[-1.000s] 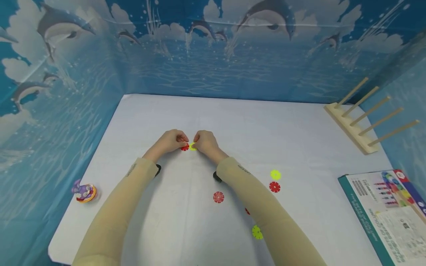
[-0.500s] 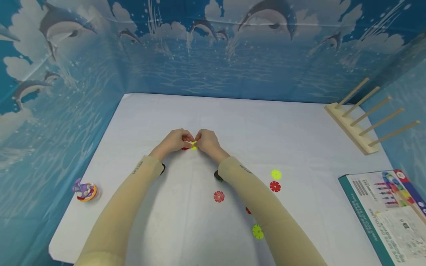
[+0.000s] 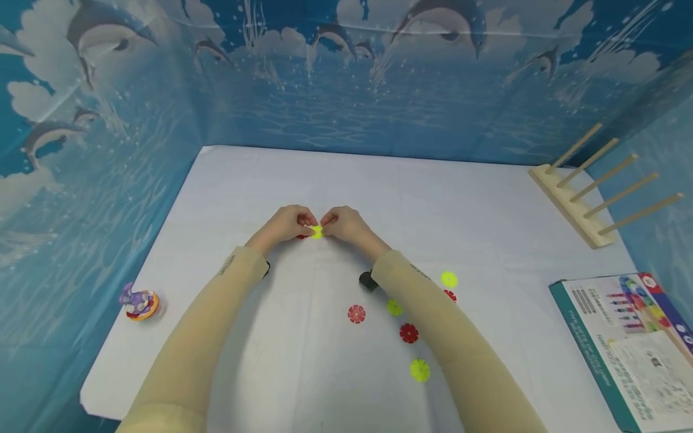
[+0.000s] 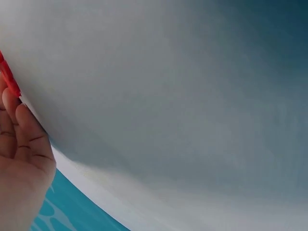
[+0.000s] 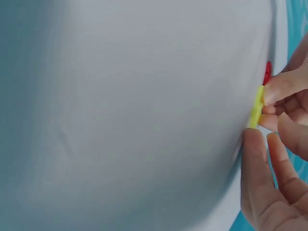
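In the head view, my left hand [image 3: 288,225] pinches a yellow snowflake disc [image 3: 317,232] between thumb and fingers. A red snowflake disc [image 3: 301,237] lies edge to edge with it, mostly covered by the left hand. From the right wrist, the left thumb is seen on the yellow disc [image 5: 256,107], with the red disc [image 5: 267,73] beyond it. My right hand [image 3: 349,225] is at the yellow disc's right end, one fingertip against its edge, its other fingers apart and relaxed. The left wrist view catches the red disc [image 4: 8,77] at the left fingertips.
Loose snowflake discs lie near the right forearm, among them a pale red one [image 3: 356,314], a red one [image 3: 408,333] and a yellow one [image 3: 419,370]. A peg rack [image 3: 574,207] and a box [image 3: 622,349] stand right; a purple toy [image 3: 139,302] sits left.
The right hand has loosened from the yellow disc and its wrist has swung right. Its forearm shifted right too, uncovering a yellow and a red disc on the table.
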The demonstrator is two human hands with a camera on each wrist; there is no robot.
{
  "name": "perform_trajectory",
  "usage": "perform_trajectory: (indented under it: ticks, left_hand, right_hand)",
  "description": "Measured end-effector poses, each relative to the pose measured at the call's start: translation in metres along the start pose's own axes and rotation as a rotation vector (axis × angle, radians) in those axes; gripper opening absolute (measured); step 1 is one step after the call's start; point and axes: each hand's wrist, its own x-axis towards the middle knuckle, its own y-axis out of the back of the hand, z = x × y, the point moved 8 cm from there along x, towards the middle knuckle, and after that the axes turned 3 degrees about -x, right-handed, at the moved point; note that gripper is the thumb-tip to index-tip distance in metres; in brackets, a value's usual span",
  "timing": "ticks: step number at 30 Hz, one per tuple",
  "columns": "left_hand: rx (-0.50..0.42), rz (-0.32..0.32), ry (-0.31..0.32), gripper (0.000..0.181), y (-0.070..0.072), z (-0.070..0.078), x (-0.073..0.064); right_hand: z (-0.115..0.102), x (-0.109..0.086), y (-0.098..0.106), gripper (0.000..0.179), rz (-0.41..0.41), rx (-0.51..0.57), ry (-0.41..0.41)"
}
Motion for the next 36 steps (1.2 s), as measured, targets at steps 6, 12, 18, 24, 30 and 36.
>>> perform_trajectory:
  ticks: [6, 12, 18, 24, 30, 36]
  left_hand:
    - [-0.012, -0.003, 0.004, 0.018, -0.001, -0.001, 0.001]
    - [-0.031, -0.009, 0.009, 0.02, -0.001, -0.002, -0.001]
    - [-0.033, -0.002, 0.003, 0.02, -0.001, -0.002, -0.002]
    - [-0.05, -0.004, 0.013, 0.019, -0.002, -0.001, -0.002]
    - [-0.06, -0.003, 0.019, 0.02, -0.003, -0.002, -0.003]
    - [-0.063, -0.011, 0.015, 0.021, -0.003, -0.002, -0.004]
  right_hand:
    - [0.004, -0.02, 0.005, 0.026, -0.075, -0.028, 0.027]
    - [0.01, -0.052, 0.004, 0.02, -0.181, -0.059, 0.089]
    - [0.015, -0.088, -0.008, 0.019, -0.309, -0.059, 0.171]
    - [0.028, -0.116, -0.021, 0.019, -0.36, -0.107, 0.182]
    - [0.034, -0.13, -0.032, 0.018, -0.338, -0.206, 0.224]
    - [0.036, -0.135, -0.037, 0.021, -0.291, -0.26, 0.23]
